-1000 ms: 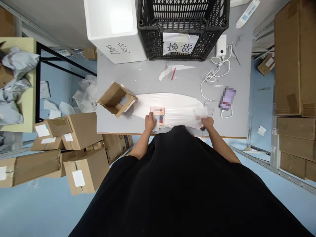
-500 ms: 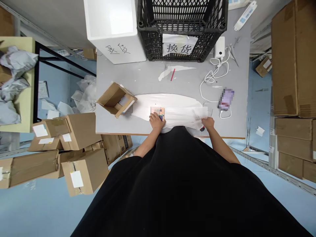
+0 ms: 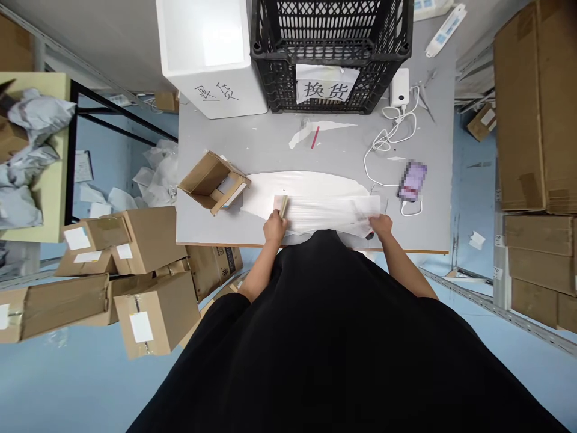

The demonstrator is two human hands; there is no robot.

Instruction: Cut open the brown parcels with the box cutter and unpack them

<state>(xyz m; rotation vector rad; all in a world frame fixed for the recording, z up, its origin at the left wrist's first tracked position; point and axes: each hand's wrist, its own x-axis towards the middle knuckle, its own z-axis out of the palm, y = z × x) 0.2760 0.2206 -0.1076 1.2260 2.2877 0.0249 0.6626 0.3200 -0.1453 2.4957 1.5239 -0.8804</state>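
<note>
Slightly crumpled clear plastic wrap

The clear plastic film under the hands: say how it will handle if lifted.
The clear plastic film is probably floppy and light: it lies in soft creases. Its glossy sheen suggests it may slide on the table. It looks apt to crumple near the right hand.

On the table, a crate stands behind a plastic sheet.
</note>
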